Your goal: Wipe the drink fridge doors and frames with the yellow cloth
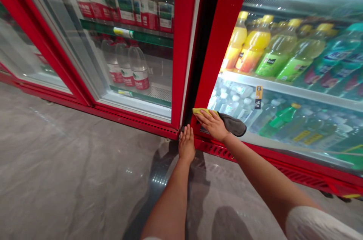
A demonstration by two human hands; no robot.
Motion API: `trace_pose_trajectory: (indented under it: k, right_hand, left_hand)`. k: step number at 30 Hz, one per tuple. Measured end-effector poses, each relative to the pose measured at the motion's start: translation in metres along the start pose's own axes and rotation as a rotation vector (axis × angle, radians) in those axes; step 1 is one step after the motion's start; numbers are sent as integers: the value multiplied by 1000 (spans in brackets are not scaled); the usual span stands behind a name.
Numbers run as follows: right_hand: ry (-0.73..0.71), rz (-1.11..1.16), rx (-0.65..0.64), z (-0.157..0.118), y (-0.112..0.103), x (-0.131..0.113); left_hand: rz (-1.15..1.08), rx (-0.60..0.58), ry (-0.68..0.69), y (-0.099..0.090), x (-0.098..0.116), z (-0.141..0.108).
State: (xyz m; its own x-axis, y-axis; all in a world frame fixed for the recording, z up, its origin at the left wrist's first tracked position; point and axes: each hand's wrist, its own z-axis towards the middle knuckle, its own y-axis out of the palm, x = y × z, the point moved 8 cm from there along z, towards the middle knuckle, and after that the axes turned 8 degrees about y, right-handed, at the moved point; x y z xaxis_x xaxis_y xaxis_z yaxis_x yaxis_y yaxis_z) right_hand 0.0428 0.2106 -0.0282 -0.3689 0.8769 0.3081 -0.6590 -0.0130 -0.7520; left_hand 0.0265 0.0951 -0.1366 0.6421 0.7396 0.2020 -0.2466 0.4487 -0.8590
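Observation:
My right hand [213, 125] presses a yellow and grey cleaning cloth [233, 124] against the lower left corner of the right-hand drinks fridge, on its red door frame [210, 62]. The cloth's grey end hangs out past the wrist side, over the edge of the glass. My left hand [186, 145] has its fingers stretched out close together, at the foot of the gap between the two fridges. Its fingertips are by the bottom red corner; whether they touch it I cannot tell.
Left of the gap stands another red fridge [181, 62] with water bottles [138, 67] on its shelves. Behind the right fridge's glass are yellow-capped juice bottles [253, 45] and a price tag [258, 97]. Grey shiny floor [85, 179] lies in front.

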Motion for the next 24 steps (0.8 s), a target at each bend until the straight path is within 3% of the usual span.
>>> trace_pose_trajectory:
  k: [9, 15, 19, 24]
  right_hand:
    - [-23, 49, -55, -35, 63, -35]
    - [-116, 32, -140, -41, 87, -56]
    - [-113, 25, -143, -61, 81, -43]
    - [-42, 27, 12, -122, 39, -5]
  left_hand:
    - [4, -17, -11, 4, -15, -17]
    - [26, -45, -47, 6, -14, -20]
    - [1, -51, -19, 10, -6, -17]
    - [3, -77, 1, 7, -1, -8]
